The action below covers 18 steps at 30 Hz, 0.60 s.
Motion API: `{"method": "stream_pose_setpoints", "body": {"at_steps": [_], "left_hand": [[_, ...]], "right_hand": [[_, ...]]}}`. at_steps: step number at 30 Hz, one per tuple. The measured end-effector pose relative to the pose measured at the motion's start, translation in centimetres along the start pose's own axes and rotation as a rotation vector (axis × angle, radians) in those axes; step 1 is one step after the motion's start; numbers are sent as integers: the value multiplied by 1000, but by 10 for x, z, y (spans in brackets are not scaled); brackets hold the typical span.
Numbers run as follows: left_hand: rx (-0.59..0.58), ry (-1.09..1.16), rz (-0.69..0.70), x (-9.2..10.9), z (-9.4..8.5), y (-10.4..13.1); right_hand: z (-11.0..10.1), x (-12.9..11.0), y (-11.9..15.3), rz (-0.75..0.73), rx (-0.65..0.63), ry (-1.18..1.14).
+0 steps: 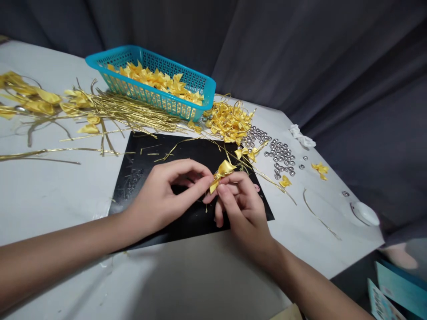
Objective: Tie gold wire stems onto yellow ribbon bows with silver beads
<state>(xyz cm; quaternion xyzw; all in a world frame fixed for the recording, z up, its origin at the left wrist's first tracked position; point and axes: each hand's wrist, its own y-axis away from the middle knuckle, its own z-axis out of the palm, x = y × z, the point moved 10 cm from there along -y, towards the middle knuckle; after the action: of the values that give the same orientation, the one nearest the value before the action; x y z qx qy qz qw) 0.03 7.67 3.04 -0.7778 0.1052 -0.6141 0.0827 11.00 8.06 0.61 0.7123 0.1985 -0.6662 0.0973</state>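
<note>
A yellow ribbon bow [224,169] is held between my two hands over the black mat [187,222]. My left hand [176,191] pinches the bow's left edge with thumb and forefinger. From the right, my right hand [242,195] grips the lower side of the same bow between thumb and fingers. Thin gold cord [227,153] runs up from the bow. Just beyond my hands lie a pile of yellow bows [230,122] and many small silver beads [280,153].
A blue basket [150,95] of yellow bows stands at the back. Gold cords [130,113] lie in front of it. To the right are a white crumpled piece [302,137], loose bows [320,170] and a small white dish [365,213] near the table edge.
</note>
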Motion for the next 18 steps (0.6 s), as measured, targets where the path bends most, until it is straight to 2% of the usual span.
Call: {"method": "stream_pose_setpoints", "body": {"at_steps": [4,7,11,18], "left_hand": [[-113,344,-263,-30,16,-1],[-181,489,-323,-38,24,-1],[-204,541,-332,-37,25,-1],[-136,409,-399,-39,18,0]], "right_hand": [[-3,0,-2,-13,19,22],[-4,-1,-2,-25,13,44],[-4,-4,-3,-68,16,84],[-12,-17,1,-210,125,295]]}}
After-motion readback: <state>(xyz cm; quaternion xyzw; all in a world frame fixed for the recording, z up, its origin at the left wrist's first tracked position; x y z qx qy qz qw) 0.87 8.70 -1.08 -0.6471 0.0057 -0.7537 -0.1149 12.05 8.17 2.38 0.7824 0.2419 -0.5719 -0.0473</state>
